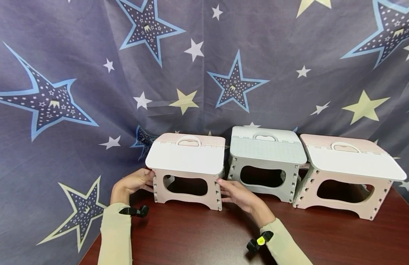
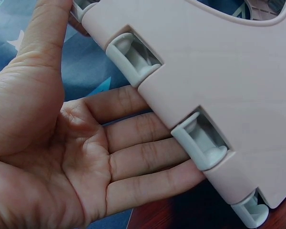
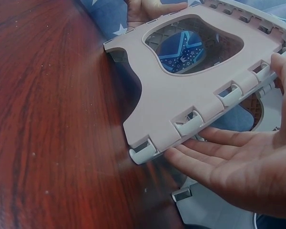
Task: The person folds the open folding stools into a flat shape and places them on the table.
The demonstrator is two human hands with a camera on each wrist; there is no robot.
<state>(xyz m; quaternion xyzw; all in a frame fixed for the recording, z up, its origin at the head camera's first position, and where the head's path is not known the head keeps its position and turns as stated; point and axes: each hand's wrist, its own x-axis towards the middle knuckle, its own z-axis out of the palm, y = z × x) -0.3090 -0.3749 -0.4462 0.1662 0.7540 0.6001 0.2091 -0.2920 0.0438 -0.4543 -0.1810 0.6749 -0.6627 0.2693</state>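
A folding step stool (image 1: 186, 186) with pale pink legs and a white-and-pink top stands unfolded at the left of the table. My left hand (image 1: 135, 181) is at its left side, thumb at the front corner. In the left wrist view the fingers (image 2: 143, 155) extend nearly straight against the hinged side, their tips hidden behind the leg panel. On the opposite side is my right hand (image 1: 239, 195), its thumb on the front edge. The right wrist view has those fingers (image 3: 205, 160) lightly bent, touching the side low down.
A grey-green folding stool (image 1: 264, 151) stands just right of the pink one. Further right is another pink stool with a white front half (image 1: 353, 165). They line the back of the dark red wooden table (image 1: 198, 235), before a star-patterned cloth (image 1: 171, 79).
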